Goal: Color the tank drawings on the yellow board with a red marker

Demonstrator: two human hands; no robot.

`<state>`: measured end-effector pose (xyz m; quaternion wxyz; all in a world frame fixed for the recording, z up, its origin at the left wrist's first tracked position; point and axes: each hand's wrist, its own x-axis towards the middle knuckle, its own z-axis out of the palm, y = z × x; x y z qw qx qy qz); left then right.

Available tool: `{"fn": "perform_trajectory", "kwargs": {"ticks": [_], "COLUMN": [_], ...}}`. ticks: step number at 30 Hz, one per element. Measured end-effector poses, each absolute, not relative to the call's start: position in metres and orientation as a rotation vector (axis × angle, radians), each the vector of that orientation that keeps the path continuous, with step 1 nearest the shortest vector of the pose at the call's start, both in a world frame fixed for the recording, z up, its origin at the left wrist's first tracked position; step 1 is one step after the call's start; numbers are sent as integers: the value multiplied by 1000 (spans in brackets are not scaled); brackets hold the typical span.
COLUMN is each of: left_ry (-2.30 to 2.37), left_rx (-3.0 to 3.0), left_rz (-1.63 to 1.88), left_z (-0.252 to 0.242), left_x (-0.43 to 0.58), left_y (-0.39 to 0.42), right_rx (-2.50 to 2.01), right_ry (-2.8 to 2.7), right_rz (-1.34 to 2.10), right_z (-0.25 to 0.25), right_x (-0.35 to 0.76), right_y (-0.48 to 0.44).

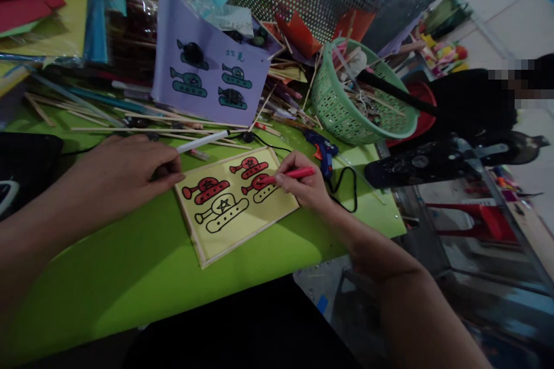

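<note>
My right hand (305, 181) grips a red marker (299, 173), its tip at a partly reddened tank drawing on the yellow card (277, 207). Thin wooden strips edge this card. Two other tanks on it are red; the front-left one shows only black outlines. My left hand (134, 167) is closed around a white marker (203, 142) with a dark end, its fingertips at the card's upper left corner. Behind stands a purple card (212, 78) with several green tank drawings, dark lumps covering parts of them.
A green basket (322, 98) of sticks and scraps stands at the back right. A blue glue gun (320, 147) and its black cord lie before it. Wooden sticks (173, 118) clutter the green table (130, 277). A dark object (30, 155) is at far left. Another person (471, 98) is at right.
</note>
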<state>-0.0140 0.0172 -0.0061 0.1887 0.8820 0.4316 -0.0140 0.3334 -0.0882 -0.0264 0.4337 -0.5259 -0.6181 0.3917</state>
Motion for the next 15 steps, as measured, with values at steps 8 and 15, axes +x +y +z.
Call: {"fn": "perform_trajectory", "kwargs": {"ticks": [8,15], "left_ry": [1214,1218], "left_rx": [2473,2490], "left_rz": [-33,-18], "left_z": [-5,-8], "left_x": [-12,-15], "left_y": [17,18], "right_rx": [-1270,-1291], "right_ry": [-1565,-1573], "right_rz": [982,935], "right_z": [-30,-30], "right_x": [334,334], "right_y": [-88,-88]}}
